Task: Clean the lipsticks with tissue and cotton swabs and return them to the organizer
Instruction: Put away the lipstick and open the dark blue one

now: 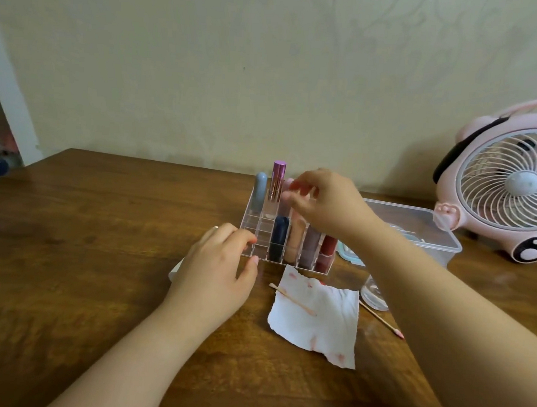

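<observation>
Our brown table [72, 239] meets a cream wall. Left of the organizer [261, 231], our left hand [217, 272] curls against its corner; our right hand [326, 203] pinches a blurred lipstick [288, 185] above it. Tissue [320, 318] lies in front; fan [504, 184], cropped, stands right.

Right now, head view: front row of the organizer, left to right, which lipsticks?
Navy lipstick → beige lipstick → mauve lipstick → dark red lipstick.
</observation>
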